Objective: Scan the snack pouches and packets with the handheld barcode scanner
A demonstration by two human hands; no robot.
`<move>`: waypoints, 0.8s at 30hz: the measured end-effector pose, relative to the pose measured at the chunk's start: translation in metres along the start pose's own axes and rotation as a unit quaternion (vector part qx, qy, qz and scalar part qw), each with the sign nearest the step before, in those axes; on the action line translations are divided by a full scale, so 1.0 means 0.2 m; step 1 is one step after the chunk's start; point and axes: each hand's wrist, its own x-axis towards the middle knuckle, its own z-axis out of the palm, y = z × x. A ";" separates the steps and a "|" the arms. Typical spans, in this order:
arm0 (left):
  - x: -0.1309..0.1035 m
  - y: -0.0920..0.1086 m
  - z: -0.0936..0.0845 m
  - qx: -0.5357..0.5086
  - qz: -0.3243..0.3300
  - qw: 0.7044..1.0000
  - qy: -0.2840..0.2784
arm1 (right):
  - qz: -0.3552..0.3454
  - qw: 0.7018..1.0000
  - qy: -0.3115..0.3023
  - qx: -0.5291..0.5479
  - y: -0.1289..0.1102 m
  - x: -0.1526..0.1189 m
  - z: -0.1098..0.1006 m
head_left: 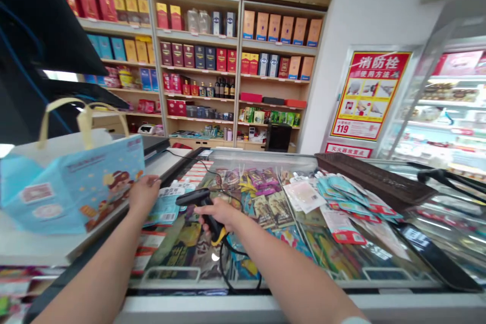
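In my right hand [218,215] is a black barcode scanner [195,197] with yellow on its handle, my fingers wrapped round the grip. Its head tilts left, over a pale blue packet [167,207] that shows a barcode. My left hand [144,192] is at that packet's upper left edge, fingers bent, between it and a light blue paper bag [110,177]. The fingertips' hold on the packet is partly hidden. The bag stands upright with cream handles and cartoon prints. From the scanner a black cable [224,268] loops over the glass counter [273,278].
More blue, white and red packets [341,197] lie heaped on the glass at right, beside a dark brown basket [372,177]. A black monitor [49,20] overhangs the bag at upper left. Shelves of boxes [205,58] line the back wall. Snack bags [261,182] show under the glass.
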 end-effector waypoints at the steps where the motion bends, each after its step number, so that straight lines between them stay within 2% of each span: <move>1: 0.00 0.02 0.01 0.007 0.010 1.000 0.004 | -0.002 1.000 0.001 0.004 0.00 0.00 -0.01; 5: -0.05 0.13 0.06 0.002 0.036 0.999 -0.013 | -0.022 0.999 0.018 0.016 -0.01 -0.03 -0.06; 8: -0.11 0.24 0.13 -0.012 0.045 0.998 -0.034 | -0.041 0.998 0.037 0.020 -0.03 -0.10 -0.12; 11: -0.18 0.37 0.25 -0.031 0.045 0.996 -0.077 | -0.063 0.996 0.060 0.024 -0.06 -0.20 -0.21; 15: -0.31 0.56 0.47 -0.047 0.057 0.985 -0.153 | -0.101 0.989 0.096 0.041 -0.08 -0.36 -0.39; 18: -0.46 0.74 0.66 -0.083 0.037 0.971 -0.222 | -0.121 0.981 0.143 0.049 -0.07 -0.49 -0.56; 19: -0.53 0.81 0.72 -0.100 0.021 0.959 -0.263 | -0.126 0.977 0.163 0.046 -0.07 -0.53 -0.62; 21: -0.67 0.94 0.82 -0.113 -0.016 0.932 -0.345 | -0.137 0.970 0.199 0.038 -0.07 -0.63 -0.73; 24: -0.86 1.12 0.94 -0.109 -0.036 0.883 -0.455 | -0.166 0.951 0.257 0.041 -0.07 -0.77 -0.88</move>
